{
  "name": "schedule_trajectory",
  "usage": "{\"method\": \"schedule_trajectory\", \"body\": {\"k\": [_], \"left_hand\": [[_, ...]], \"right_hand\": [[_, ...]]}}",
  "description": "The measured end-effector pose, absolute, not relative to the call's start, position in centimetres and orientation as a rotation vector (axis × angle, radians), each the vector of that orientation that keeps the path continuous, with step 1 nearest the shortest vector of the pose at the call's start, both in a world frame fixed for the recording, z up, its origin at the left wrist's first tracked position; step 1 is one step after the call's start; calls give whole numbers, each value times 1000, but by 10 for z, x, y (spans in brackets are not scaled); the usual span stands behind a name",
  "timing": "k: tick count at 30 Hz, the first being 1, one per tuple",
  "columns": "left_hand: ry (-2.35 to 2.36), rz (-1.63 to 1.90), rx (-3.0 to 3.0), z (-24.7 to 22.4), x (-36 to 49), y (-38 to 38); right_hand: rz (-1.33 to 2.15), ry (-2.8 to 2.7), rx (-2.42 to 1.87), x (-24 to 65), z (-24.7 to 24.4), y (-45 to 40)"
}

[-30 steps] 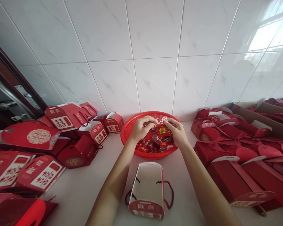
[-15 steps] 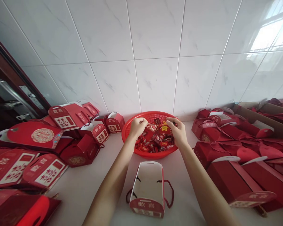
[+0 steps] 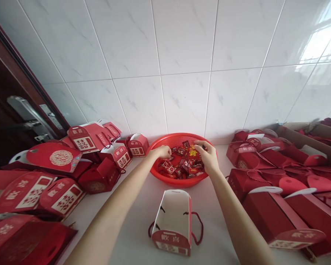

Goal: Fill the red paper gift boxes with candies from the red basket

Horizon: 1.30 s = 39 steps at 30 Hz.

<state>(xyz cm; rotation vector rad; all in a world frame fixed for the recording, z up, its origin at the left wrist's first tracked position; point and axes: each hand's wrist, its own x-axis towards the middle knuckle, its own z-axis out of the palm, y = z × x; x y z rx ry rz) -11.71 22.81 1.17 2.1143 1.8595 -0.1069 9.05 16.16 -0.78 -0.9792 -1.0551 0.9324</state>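
Observation:
A round red plastic basket (image 3: 179, 183) by the wall holds many small wrapped candies (image 3: 184, 165). My left hand (image 3: 163, 151) is over the basket's left side with its fingers curled closed; anything inside them is hidden. A red-and-white patterned packet (image 3: 167, 168) lies among the candies just below it. Over the right side, my right hand (image 3: 208, 154) is closed in a pinch, close to a red packet with gold lettering (image 3: 192, 151). What its fingertips hold, I cannot make out. Between my forearms stands an open red gift box (image 3: 172, 213), white inside, with cord handles.
Red gift boxes (image 3: 84, 140) are piled on the left, near a dark door with a metal handle (image 3: 30, 114). More red boxes (image 3: 276, 213) stand in rows on the right, before a cardboard carton (image 3: 298, 129). A tiled wall (image 3: 184, 95) rises behind the white surface.
My left hand has moved away from the patterned packet, which now lies lower in the basket. My right hand has stayed near the gold-lettered packet. The view has shifted slightly.

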Motion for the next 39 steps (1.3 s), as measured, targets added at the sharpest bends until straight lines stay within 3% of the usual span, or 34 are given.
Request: {"method": "schedule_trajectory", "body": {"k": [4,9,14,22,26,31,39], "left_hand": [[1833,-398,2065,12,-104,233],[1855,-449,2060,4,-101,234],[1798,-268,2032,-4,-110,239],[1511,420,1872,7,-113,234],[1407,598,1768,13,-113,230],[1361,613,1694,15,-113,226],[1503,334,1781,3,-117,232]], "right_hand": [[956,-1042,-992,91,-8,162],[979,-1078,-956,93,-11,163],[1036,-1052,-902,93,-16,165],[913,-1081,-927,91,-23,171],[899,-1097,-952,91,-25,173],[908,-1102,-958,91,-26,172],[895,-1088,-968,92,-29,176]]}}
